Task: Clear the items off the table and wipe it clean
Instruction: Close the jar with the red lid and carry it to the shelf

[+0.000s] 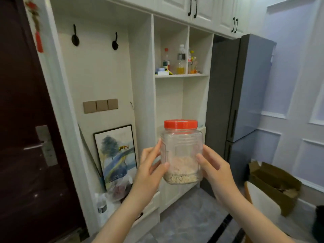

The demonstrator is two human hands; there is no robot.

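A clear plastic jar (181,155) with a red screw lid (180,124) is held upright in mid-air in front of a white shelving unit (142,85), level with its empty lower compartment and below the shelf board (181,75) that carries bottles (181,60) along its front edge. The jar is gripped from both sides: the left hand (150,170) is curled round its left wall, thumb across the front, and the right hand (214,168) is pressed to its right wall, fingers wrapped behind. The jar is squarish with rounded corners and faint ribbing, rigid and glossy; a shallow layer of pale, grainy contents lies at its bottom. The lid is ridged at its rim. The table is not in view, so neither how much has been cleared nor any wiping can be judged; one item is evidently being put away, and the wiping is presumed still to come. Beside the unit stand a grey matt refrigerator (240,95), a framed painting (116,155) leaned against the wall, and an open cardboard box (273,186) on the tiled floor.
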